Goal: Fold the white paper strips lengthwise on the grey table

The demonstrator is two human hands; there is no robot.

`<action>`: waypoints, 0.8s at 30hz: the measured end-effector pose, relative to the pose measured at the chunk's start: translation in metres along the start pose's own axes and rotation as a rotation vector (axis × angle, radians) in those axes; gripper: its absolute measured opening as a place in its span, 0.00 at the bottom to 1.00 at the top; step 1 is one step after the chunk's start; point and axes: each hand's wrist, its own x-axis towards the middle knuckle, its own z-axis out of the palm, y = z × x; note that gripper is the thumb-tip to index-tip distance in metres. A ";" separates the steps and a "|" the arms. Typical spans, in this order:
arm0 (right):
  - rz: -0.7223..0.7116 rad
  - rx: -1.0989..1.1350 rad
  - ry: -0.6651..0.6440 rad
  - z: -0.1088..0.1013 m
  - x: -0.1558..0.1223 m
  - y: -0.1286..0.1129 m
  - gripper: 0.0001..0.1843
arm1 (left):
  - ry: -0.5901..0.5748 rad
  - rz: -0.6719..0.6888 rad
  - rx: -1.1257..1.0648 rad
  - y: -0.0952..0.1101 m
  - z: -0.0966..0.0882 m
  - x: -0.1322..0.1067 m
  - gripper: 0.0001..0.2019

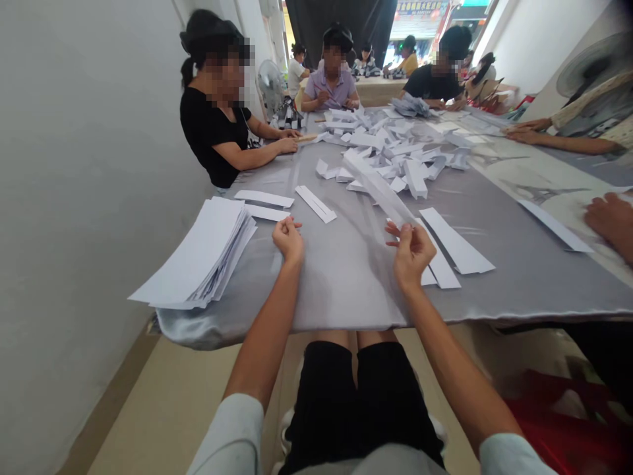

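Paper strip point(378, 188), long, narrow and white, rises from the person's right hand point(409, 254) and slants across the desk point(346, 290) towards the heap of folded paper pieces point(386, 148), its far end seeming to reach the heap's near edge. It looks light and thin, likely to bow under its own weight and to crease easily, so the end pinched by the hand seems a sensible place to hold it; a grip along its long edges would probably keep it from buckling. The strip is plain and matt, with a slight blur along its length.

The right hand is half closed, its thumb and fingertips pinching the near end of the strip. The left hand point(288, 241) is curled almost shut just beside the desk's near part, with nothing visible in it, though its closed fingers could hide something small.

Grey satin cloth covers the desk. A stack of white paper sheets point(208, 254) lies to the left, and wider paper strips point(457, 241) lie near the right hand. A person in a black top point(212, 132) sits along the left side, and another person's hand point(608, 224) rests at the right.
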 end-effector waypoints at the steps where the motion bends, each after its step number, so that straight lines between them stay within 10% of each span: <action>1: -0.085 -0.099 -0.035 -0.013 -0.004 -0.002 0.20 | -0.004 0.010 0.023 -0.001 0.000 0.000 0.16; 5: -0.446 -0.449 -0.286 -0.059 -0.028 -0.002 0.18 | -0.020 0.034 0.106 -0.002 0.000 0.001 0.17; 11: -0.606 -0.465 -0.892 -0.091 -0.066 -0.004 0.27 | -0.060 0.088 0.188 0.001 0.000 -0.003 0.12; 16: -0.522 -0.475 -0.900 -0.092 -0.078 -0.011 0.19 | -0.122 0.132 0.311 0.004 0.000 -0.006 0.11; 19: -0.512 -0.502 -0.861 -0.090 -0.084 -0.012 0.17 | -0.356 0.320 0.473 0.010 0.003 -0.024 0.12; 24: -0.517 -0.540 -0.866 -0.087 -0.087 -0.012 0.16 | -1.068 0.808 0.642 0.019 0.018 -0.077 0.15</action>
